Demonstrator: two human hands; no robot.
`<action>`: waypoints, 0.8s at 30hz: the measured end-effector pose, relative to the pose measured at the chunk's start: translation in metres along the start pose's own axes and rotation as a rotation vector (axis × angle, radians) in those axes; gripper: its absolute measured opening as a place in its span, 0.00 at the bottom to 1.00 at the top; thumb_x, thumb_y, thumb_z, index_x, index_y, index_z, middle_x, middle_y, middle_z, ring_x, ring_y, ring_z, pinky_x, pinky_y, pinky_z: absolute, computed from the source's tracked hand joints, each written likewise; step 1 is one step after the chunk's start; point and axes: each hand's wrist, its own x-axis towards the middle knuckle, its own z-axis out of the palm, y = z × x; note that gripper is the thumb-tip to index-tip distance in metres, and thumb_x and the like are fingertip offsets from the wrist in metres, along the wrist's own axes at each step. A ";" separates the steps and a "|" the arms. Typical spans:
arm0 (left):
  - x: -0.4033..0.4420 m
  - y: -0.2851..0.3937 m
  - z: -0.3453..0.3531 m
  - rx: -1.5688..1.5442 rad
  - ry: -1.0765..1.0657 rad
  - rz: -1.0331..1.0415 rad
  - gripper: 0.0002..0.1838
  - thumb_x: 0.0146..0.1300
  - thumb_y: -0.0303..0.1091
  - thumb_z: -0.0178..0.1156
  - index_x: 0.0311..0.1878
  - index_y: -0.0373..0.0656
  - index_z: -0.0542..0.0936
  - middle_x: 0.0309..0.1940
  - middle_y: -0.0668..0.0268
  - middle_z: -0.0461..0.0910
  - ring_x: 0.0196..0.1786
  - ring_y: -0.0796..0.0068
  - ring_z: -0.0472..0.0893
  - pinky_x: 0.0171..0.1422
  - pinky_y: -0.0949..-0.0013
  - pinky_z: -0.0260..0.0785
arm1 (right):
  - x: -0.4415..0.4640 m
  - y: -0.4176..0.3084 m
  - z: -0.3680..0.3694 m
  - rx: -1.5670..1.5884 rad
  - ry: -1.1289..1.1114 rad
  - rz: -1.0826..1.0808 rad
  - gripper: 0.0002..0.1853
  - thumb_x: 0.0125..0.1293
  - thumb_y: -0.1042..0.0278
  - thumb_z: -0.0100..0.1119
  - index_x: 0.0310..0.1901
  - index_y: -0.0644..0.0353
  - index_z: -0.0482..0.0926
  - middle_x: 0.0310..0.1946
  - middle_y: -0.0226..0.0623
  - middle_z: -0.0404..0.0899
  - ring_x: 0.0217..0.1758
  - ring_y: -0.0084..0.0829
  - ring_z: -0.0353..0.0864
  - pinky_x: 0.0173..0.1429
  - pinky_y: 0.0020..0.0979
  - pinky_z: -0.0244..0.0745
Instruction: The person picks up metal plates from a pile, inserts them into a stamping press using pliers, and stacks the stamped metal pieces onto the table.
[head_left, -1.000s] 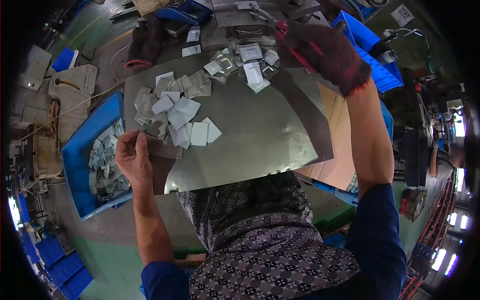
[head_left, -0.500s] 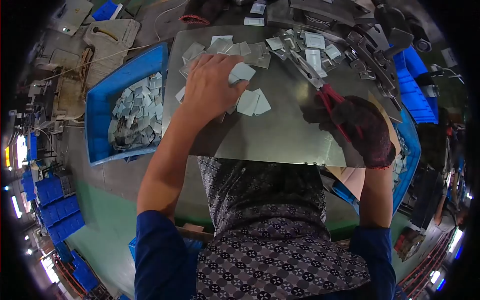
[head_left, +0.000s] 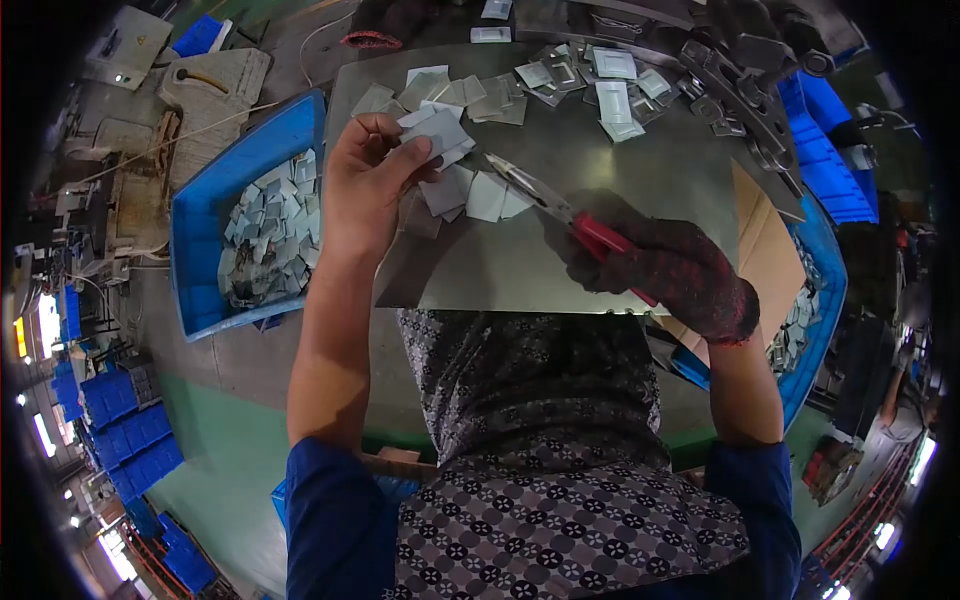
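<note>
Thin metal plates (head_left: 436,134) are pinched between the thumb and fingers of my bare left hand (head_left: 372,180), over the left part of the metal table. More flat plates (head_left: 486,196) lie loose just below and behind that hand. My right hand (head_left: 650,255), in a dark knitted glove, is closed around the red handles of a pair of pliers (head_left: 560,207). The pliers' jaws point up and left, close to the held plates but apart from them. The glove hides part of the handles.
A blue bin (head_left: 190,255) of metal plates stands left of the table (head_left: 480,275); another blue bin (head_left: 828,300) is at the right, beside cardboard (head_left: 765,235). Formed metal pieces (head_left: 614,64) lie at the back, near a metal machine fixture (head_left: 735,95).
My left hand has shifted left and raised plates from the pile, turning its thumb into view. My right hand has brought the pliers left and lower, toward those plates.
</note>
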 end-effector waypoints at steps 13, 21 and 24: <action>0.001 -0.002 -0.013 0.056 -0.021 -0.069 0.07 0.62 0.26 0.63 0.40 0.41 0.74 0.29 0.68 0.78 0.29 0.81 0.77 0.31 0.77 0.69 | 0.013 -0.006 0.012 -0.124 -0.015 0.224 0.20 0.67 0.65 0.59 0.58 0.64 0.76 0.38 0.31 0.81 0.39 0.19 0.76 0.42 0.24 0.74; -0.001 0.006 -0.019 0.115 0.013 -0.108 0.07 0.63 0.27 0.63 0.42 0.41 0.75 0.30 0.68 0.78 0.28 0.82 0.76 0.31 0.78 0.67 | 0.011 -0.011 0.020 -0.099 0.009 0.145 0.20 0.68 0.63 0.57 0.58 0.64 0.75 0.39 0.29 0.80 0.38 0.17 0.75 0.41 0.21 0.71; -0.001 -0.004 -0.031 0.367 0.146 0.241 0.09 0.64 0.28 0.63 0.45 0.38 0.75 0.31 0.70 0.78 0.28 0.86 0.73 0.31 0.80 0.66 | 0.010 -0.036 0.016 -0.075 0.140 0.166 0.18 0.68 0.62 0.57 0.54 0.64 0.77 0.38 0.30 0.81 0.34 0.16 0.75 0.35 0.22 0.70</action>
